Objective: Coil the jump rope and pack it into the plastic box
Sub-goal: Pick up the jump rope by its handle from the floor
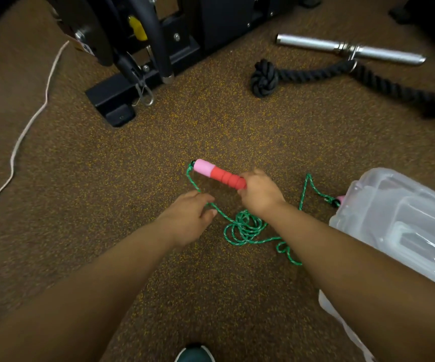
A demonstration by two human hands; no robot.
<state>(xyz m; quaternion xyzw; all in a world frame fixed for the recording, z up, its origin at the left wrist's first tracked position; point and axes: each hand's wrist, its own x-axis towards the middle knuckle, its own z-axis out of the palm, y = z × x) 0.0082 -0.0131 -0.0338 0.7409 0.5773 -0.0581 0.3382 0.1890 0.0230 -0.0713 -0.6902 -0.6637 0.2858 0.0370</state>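
A brown floor [93,205] flecked with yellow fills the view, and on it at the top stands the black frame of a gym machine [143,82] with a metal clip hanging at its base. At the right edge sits the clear plastic box [399,231], the largest loose item here; it is translucent with its lid on, and only pale moulded ridges show through the plastic, so I cannot tell whether anything lies inside. Beyond it, well apart, a thick black knotted rope [315,74] lies on the floor, joined by a ring to a short silver bar [349,49]. A thin pale cord [28,124] snakes along the floor at the left. The jump rope [245,227] lies between the arms: its green cord sits in a loose tangle on the floor, none of it in the box. One end runs up to a red and pink handle [219,175], which the right hand [259,194] has clenched at its red end, lifted and pointing left. The other end trails right to a second pink handle [341,198], mostly hidden against the box wall. The left hand [187,218] pinches the green cord just below the raised handle, fingers curled. A dark shoe tip [195,354] shows at the bottom edge.
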